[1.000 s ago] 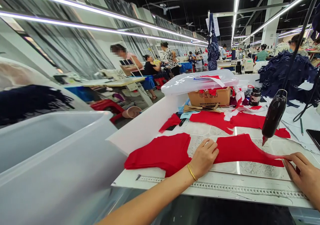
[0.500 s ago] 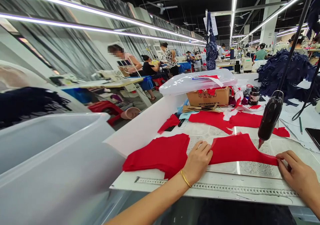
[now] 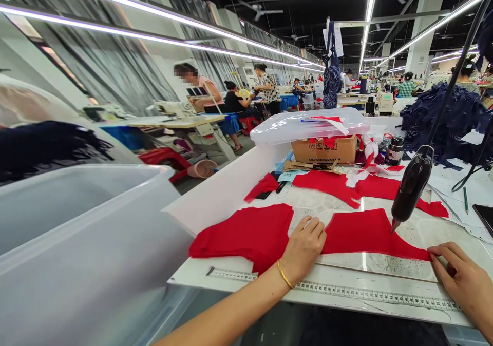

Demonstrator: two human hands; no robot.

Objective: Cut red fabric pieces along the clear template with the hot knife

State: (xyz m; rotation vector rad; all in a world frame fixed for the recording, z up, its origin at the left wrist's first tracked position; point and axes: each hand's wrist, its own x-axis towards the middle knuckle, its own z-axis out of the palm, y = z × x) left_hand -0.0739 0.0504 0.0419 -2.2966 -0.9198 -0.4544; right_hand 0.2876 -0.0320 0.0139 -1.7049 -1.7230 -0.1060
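Observation:
A cut piece of red fabric (image 3: 358, 232) lies flat on the table before me, narrowing to a thin strip at its right. My left hand (image 3: 307, 243), a gold bangle at its wrist, is closed on the wide left end. The tip of that narrow strip is pinched between the thumb and fingers of my right hand (image 3: 458, 271). Above the fabric's upper right edge hangs a black tool (image 3: 412, 189) with a pointed tip; whether it touches is unclear. Left of my left hand rests a stack of red fabric pieces (image 3: 246, 233).
A measuring tape (image 3: 346, 290) runs along the table's front edge. Behind are more red pieces (image 3: 325, 184), a cardboard box (image 3: 327, 152) under a plastic lid (image 3: 308, 125), and a navy fabric pile (image 3: 442, 117). A large plastic bin (image 3: 88, 248) stands left. People work at machines farther back.
The view has shifted slightly. The hanging tool has swung left and down, its tip now over the fabric's edge. The fabric's top edge looks neater. Both hands keep their grip.

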